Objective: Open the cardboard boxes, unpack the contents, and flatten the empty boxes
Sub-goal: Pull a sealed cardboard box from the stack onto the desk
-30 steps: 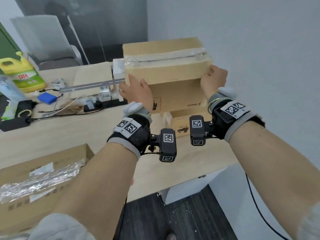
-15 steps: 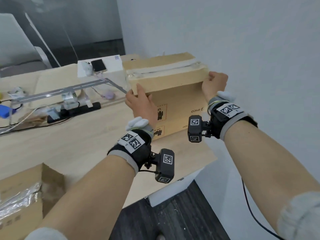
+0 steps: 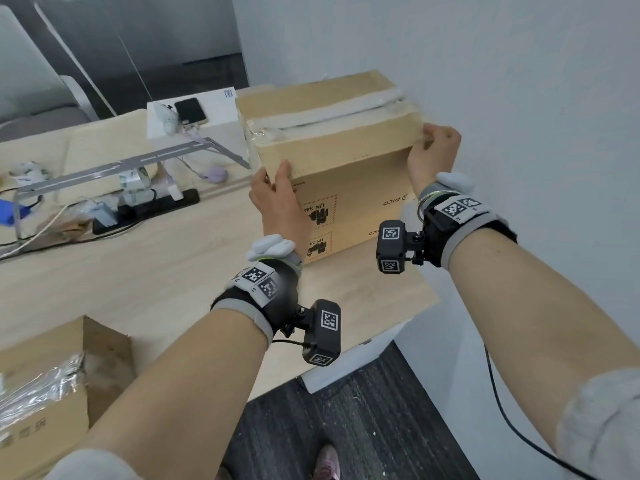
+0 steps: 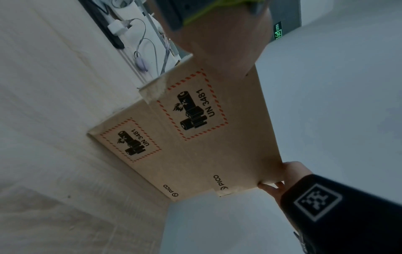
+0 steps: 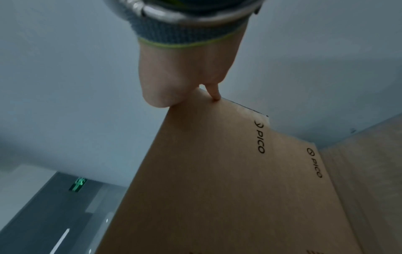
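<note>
Two brown PICO cardboard boxes are stacked at the table's far right corner by the wall. The top box (image 3: 349, 174) (image 4: 217, 137) (image 5: 217, 189) is sealed along its lid with clear tape. My left hand (image 3: 277, 192) (image 4: 217, 43) grips its near left upper corner, thumb on the front face. My right hand (image 3: 433, 150) (image 4: 289, 173) (image 5: 185, 82) grips the near right upper corner, fingers curled over the top edge. The lower box (image 3: 349, 240) shows only a strip of its front. A third box (image 3: 52, 393) with crumpled clear tape on top sits at the near left.
Behind and left of the stack lie a black power strip (image 3: 149, 207) with cables, a grey metal bar (image 3: 104, 171), and a white box carrying a phone (image 3: 188, 112). The wall (image 3: 519, 98) runs close on the right. The table edge (image 3: 381, 327) ends above dark floor.
The head view has swung right and moved closer, so the near-left box slid toward the frame's edge. Both hands keep their hold on the top box's near corners.
</note>
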Demonstrator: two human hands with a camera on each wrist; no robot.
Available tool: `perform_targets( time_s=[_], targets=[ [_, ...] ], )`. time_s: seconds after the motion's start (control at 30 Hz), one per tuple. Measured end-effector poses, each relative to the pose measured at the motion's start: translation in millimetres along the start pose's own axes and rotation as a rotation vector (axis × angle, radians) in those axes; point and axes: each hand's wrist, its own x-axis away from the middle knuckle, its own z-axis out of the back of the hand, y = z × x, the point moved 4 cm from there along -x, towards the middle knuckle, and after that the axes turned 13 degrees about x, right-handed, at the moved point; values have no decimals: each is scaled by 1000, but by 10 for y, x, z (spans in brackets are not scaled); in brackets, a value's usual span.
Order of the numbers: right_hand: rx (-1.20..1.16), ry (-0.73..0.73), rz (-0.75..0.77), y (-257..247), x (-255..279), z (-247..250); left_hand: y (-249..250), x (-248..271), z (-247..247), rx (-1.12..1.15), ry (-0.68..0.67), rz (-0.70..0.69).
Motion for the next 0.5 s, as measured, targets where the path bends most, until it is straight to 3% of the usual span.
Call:
perform_targets(
  time_s=[0.33, 0.5],
  targets=[
    [266, 47, 91, -127, 437, -45, -145, 89, 115, 15, -6, -70],
    [318, 30, 184, -442, 727, -137, -224, 98, 294, 12, -41, -83]
  ],
)
